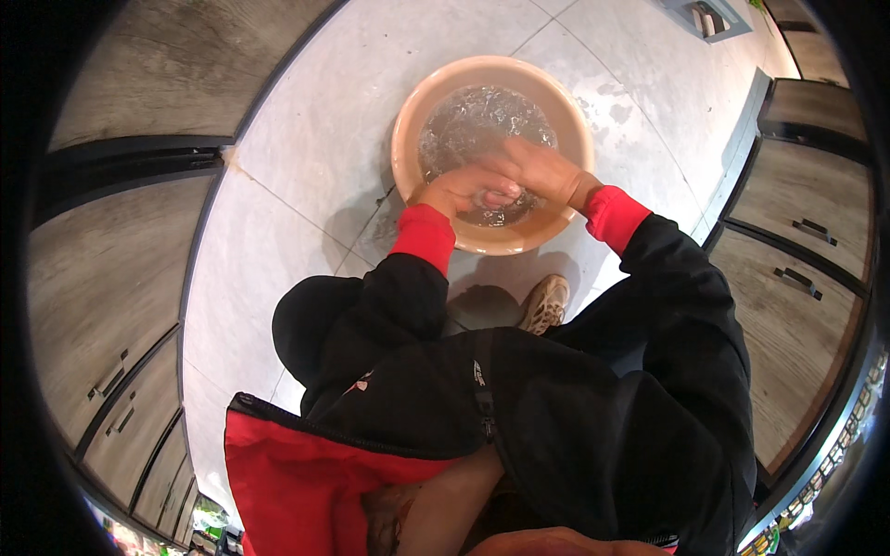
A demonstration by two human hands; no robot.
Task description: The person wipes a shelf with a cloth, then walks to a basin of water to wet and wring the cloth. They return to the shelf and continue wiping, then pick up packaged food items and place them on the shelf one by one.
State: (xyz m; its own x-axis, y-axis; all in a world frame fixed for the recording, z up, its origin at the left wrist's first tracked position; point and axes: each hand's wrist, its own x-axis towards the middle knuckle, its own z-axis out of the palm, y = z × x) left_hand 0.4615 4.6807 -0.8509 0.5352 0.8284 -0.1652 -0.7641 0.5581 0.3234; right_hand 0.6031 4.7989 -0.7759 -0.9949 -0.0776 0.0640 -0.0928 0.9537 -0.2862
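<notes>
An orange-tan plastic basin (403,142) stands on the tiled floor in front of me, part filled with bubbly, rippling water (480,111). Over its near half, my left hand (462,184) and my right hand (549,170) meet with their fingers curled against each other. The fingers overlap and look wet and slightly blurred. Whether anything small lies between them is hidden. Both wrists come out of red cuffs on black sleeves and cross the basin's near rim.
Wood-look cabinets (104,264) line the left side, and more cabinets with black handles (786,313) line the right. A grey-blue plastic item (723,21) rests at the far right. Wet patches (615,104) mark the floor tiles beside the basin. My shoe (547,306) is close to its near side.
</notes>
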